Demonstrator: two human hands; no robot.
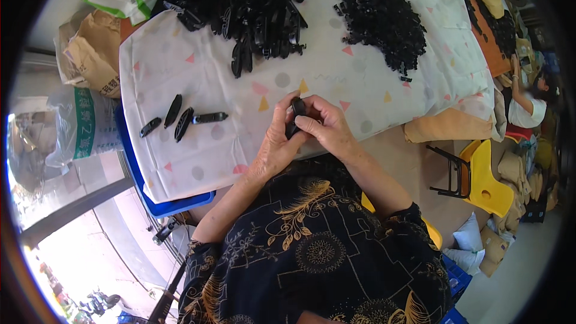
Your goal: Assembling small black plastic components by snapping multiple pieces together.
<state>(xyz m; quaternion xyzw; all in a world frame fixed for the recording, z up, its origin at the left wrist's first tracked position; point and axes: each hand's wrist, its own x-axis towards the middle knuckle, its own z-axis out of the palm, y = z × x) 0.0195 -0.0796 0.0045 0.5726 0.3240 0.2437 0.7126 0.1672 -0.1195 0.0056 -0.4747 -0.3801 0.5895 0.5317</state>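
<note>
Both my hands meet at the table's near edge around a dark plastic piece (298, 107). My left hand (279, 134) is closed on its left side, fingers wrapped about it. My right hand (329, 125) pinches it from the right, with the thumb laid across. Fingers hide much of the piece, so its full shape cannot be made out. To the left on the cloth lie several long, narrow black plastic parts (184, 124), apart from one another. A large pile of similar long black parts (258, 18) covers the far middle. Farther right is a heap of small black pieces (384, 24).
A white patterned cloth (204, 78) covers the table, with a blue tray rim (180, 205) under its left corner. Paper bags (96, 48) stand at left. A yellow chair (485, 183) is at right. Another person (528, 105) works at an orange table (497, 54) far right.
</note>
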